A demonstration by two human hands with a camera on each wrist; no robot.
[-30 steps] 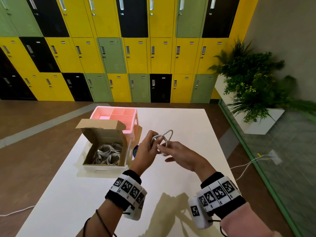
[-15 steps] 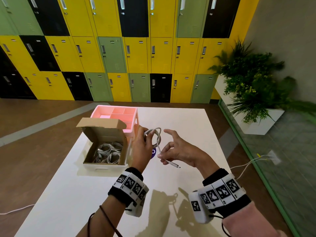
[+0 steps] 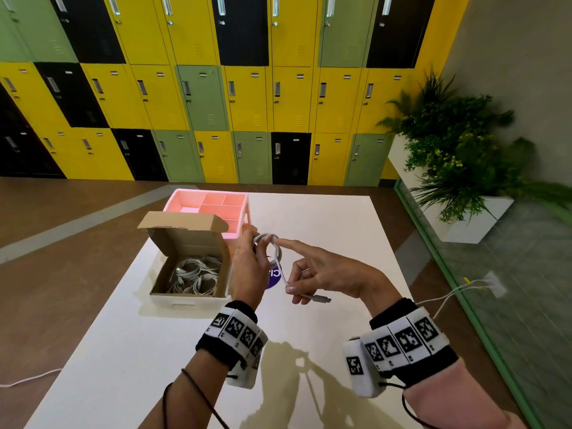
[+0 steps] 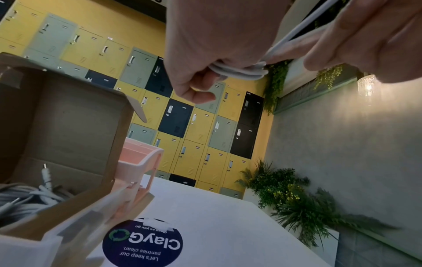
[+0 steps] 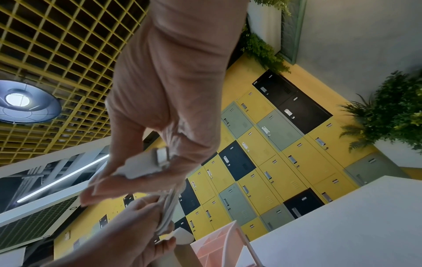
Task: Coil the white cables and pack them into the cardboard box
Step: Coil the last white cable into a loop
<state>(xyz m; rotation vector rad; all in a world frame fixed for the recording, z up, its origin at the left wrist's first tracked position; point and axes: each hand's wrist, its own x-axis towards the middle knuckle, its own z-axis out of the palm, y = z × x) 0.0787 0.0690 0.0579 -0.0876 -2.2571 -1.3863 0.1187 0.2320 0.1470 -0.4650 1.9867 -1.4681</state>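
Head view: left hand hides part of cable coil.

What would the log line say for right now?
left hand: holds cable coil | right hand: pinches loose end | cardboard box: open

An open brown cardboard box sits on the left part of a white rectangular table, with coiled white cables inside it. A pink plastic divided tray stands directly behind the box. To the box's right, above the table, the left hand and right hand hold a partly coiled white cable between them. A round dark sticker lies on the table beneath the hands.
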